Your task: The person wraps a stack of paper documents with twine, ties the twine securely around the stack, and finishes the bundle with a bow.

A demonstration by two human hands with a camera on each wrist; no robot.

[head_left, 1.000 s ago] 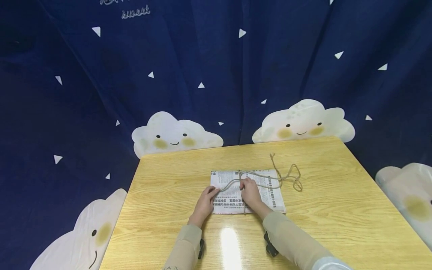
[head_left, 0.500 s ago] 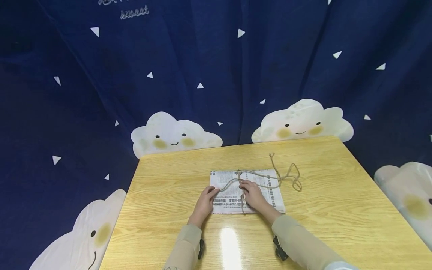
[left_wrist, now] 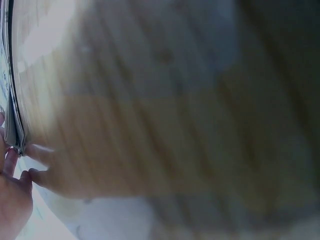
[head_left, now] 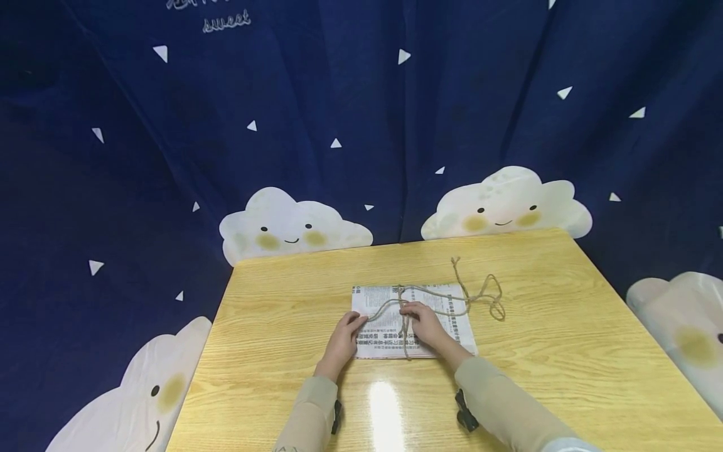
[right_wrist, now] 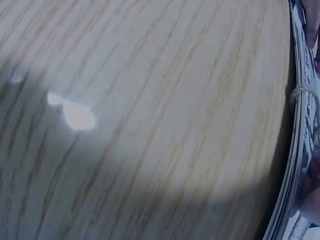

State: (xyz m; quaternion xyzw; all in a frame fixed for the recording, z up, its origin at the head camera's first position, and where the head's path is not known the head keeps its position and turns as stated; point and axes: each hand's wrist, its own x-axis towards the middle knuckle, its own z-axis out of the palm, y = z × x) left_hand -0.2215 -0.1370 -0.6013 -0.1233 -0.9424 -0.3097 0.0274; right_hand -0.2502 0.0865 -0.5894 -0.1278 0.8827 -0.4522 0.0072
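Note:
A folded stack of newspapers [head_left: 378, 333] lies on the table, with brown twine [head_left: 440, 292] running across and lengthwise over it. At the stack's left edge my left hand [head_left: 341, 342] grips the newspapers, its fingertips on the twine there. Fingers of that hand [left_wrist: 11, 162] meet the stack's edge in the left wrist view. My right hand [head_left: 426, 323] pinches the twine near where the strands cross, mid-stack. In the right wrist view, twine [right_wrist: 304, 91] wraps over the near edge of the stack [right_wrist: 292, 165], and the right hand [right_wrist: 311, 197] shows only partly.
Loose twine loops [head_left: 491, 298] trail off the stack's right side onto the wooden table [head_left: 282, 314]. Behind the table hangs a dark blue curtain [head_left: 316, 94] with clouds and white triangles.
My right hand's fingers have shifted slightly and its forearm has swung right, showing more of the twine's near strand. The left hand stays in place.

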